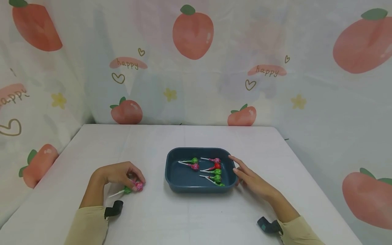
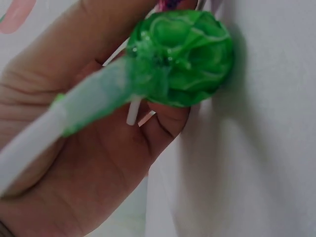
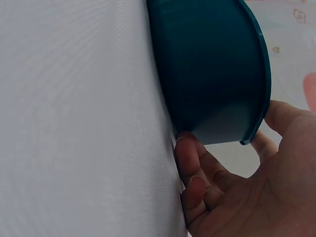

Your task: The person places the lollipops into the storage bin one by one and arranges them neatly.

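Observation:
My left hand (image 1: 122, 173) pinches a pink-wrapped lollipop (image 1: 139, 185) low over the white table, left of the dark blue tray (image 1: 187, 190). Beside it is a green-wrapped lollipop (image 1: 127, 190), its white stick pointing left. In the left wrist view that green lollipop (image 2: 185, 57) fills the foreground, hiding most of the pink one, which peeks out at the top edge. My right hand (image 1: 255, 180) touches the tray's right side. Seen from the right wrist, its loosely extended fingers rest against the tray wall (image 3: 212, 74) and rim. Several green, red and pink lollipops (image 1: 216, 172) lie inside the tray.
A white cloth covers the table (image 1: 147, 224). Behind it and along both sides hangs a pale curtain (image 1: 208, 92) printed with peaches, hearts and flowers. Dark wrist cameras (image 1: 114, 208) stick out from both sleeves.

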`<state>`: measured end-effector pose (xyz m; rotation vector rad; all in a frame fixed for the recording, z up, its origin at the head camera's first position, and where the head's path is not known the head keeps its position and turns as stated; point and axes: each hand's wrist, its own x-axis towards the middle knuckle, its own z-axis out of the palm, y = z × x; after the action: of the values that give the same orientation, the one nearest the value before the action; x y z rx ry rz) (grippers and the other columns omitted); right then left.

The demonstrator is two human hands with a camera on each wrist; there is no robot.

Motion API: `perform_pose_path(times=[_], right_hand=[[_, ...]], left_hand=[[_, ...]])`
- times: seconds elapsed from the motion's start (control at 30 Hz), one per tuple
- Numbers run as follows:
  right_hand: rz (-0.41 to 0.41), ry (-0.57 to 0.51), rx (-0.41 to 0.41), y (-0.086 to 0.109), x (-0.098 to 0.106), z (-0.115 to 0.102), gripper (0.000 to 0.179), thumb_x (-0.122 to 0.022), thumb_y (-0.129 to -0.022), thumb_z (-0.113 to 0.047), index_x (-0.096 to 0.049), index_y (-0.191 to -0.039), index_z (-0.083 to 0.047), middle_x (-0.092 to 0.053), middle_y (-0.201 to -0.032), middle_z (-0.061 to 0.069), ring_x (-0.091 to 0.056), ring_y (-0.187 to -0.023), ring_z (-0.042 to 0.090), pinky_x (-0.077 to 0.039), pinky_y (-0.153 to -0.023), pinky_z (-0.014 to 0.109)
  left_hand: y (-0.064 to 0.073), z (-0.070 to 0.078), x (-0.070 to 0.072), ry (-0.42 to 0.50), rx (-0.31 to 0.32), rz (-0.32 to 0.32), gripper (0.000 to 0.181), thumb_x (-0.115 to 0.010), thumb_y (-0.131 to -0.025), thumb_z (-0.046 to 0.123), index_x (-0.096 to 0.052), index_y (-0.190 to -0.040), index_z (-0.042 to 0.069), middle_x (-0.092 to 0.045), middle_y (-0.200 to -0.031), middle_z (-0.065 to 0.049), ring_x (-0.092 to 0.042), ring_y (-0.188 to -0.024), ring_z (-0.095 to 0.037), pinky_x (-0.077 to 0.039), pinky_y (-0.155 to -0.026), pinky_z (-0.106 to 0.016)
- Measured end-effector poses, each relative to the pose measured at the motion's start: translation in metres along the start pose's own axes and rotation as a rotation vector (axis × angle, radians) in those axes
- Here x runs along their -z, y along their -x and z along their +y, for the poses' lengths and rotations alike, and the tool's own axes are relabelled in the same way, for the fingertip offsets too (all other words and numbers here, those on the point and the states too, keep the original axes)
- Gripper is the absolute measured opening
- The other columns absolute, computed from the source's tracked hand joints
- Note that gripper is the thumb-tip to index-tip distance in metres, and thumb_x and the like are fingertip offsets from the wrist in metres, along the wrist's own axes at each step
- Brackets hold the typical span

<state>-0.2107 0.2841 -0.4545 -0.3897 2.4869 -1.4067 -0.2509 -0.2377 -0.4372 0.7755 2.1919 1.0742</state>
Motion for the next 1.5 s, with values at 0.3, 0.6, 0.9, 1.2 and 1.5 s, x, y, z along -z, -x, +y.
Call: perform_pose_path(times=[0.3,0.6,0.9,1.2,1.5], right_hand=[[-0.007,-0.002,0.005,0.002,0.001,0.0,0.054,-0.043,-0.112,-0.04,-0.025,-0.163,-0.037,-0.059,-0.095,0.015,-0.056,-0.09,0.032,-0.044,-0.077,0.037],[0.0,-0.007,-0.011,0.0,0.0,-0.001,0.055,-0.042,-0.112,-0.042,-0.024,-0.163,-0.037,-0.059,-0.095,0.014,-0.056,-0.09,0.031,-0.044,-0.078,0.037],[0.004,-0.01,0.001,0.0,-0.001,-0.001,0.053,-0.042,-0.112,-0.041,-0.026,-0.163,-0.038,-0.057,-0.095,0.017,-0.055,-0.089,0.031,-0.043,-0.076,0.037],[0.01,0.003,0.004,0.002,0.0,-0.001,0.053,-0.042,-0.112,-0.041,-0.026,-0.163,-0.038,-0.057,-0.094,0.016,-0.054,-0.089,0.032,-0.043,-0.076,0.037],[0.007,-0.002,0.013,0.001,0.0,-0.001,0.053,-0.041,-0.113,-0.04,-0.026,-0.163,-0.037,-0.058,-0.094,0.017,-0.055,-0.088,0.032,-0.043,-0.075,0.037]], left_hand=[[0.0,0.0,0.001,-0.05,0.022,0.074,0.019,-0.085,-0.085,0.008,-0.082,-0.103,0.015,-0.071,-0.096,-0.003,-0.058,-0.09,-0.025,-0.051,-0.075,-0.032],[-0.001,-0.002,0.006,-0.036,-0.043,0.13,0.022,-0.084,-0.088,0.011,-0.081,-0.11,0.011,-0.074,-0.101,-0.002,-0.064,-0.095,-0.026,-0.054,-0.083,-0.034],[-0.014,0.003,0.01,-0.003,-0.095,0.365,0.03,-0.08,-0.093,0.012,-0.076,-0.122,0.01,-0.073,-0.111,-0.002,-0.065,-0.106,-0.027,-0.054,-0.09,-0.032],[-0.024,0.019,0.007,-0.014,-0.073,0.481,0.034,-0.081,-0.092,0.019,-0.075,-0.124,0.009,-0.075,-0.109,0.001,-0.066,-0.107,-0.024,-0.055,-0.089,-0.035],[-0.039,0.032,-0.001,-0.078,-0.109,0.516,0.034,-0.081,-0.093,0.026,-0.076,-0.124,0.013,-0.074,-0.11,0.006,-0.063,-0.111,-0.021,-0.051,-0.095,-0.045]])
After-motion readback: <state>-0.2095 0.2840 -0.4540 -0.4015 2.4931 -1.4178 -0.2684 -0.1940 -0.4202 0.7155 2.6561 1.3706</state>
